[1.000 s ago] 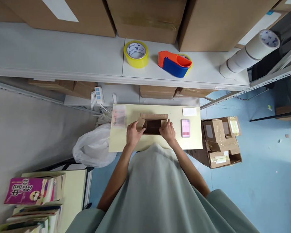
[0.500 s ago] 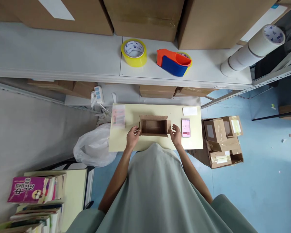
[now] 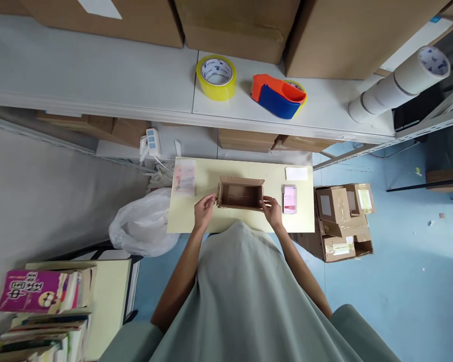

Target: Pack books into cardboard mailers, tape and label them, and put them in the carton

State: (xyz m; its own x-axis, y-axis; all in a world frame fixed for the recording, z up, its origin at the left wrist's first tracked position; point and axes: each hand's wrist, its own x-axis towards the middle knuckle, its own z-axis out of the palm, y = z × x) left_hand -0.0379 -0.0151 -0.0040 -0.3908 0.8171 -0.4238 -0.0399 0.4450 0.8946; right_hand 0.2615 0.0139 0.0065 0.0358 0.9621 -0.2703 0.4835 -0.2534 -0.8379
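Note:
An open cardboard box (image 3: 243,195) rests on the pale yellow table in front of me, and its inside looks bare. Its long back flap stands up along the far edge. My left hand (image 3: 204,210) is closed at the box's left end, fingertips pinched against the edge. At the opposite end, the fingers of my right hand (image 3: 272,211) curl onto the near right corner. Just right of that hand lies a phone (image 3: 289,199) with a lit pinkish screen.
On the shelf above stand a yellow tape roll (image 3: 216,78), an orange-and-blue tape dispenser (image 3: 278,96) and stacked white rolls (image 3: 400,83). A carton of smaller boxes (image 3: 342,221) sits right of the table (image 3: 189,216). Left are a white plastic bag (image 3: 145,223) and books (image 3: 33,291).
The right end flap no longer sticks outward from the box. My right hand's fingers have closed in on that end. The view has shifted slightly.

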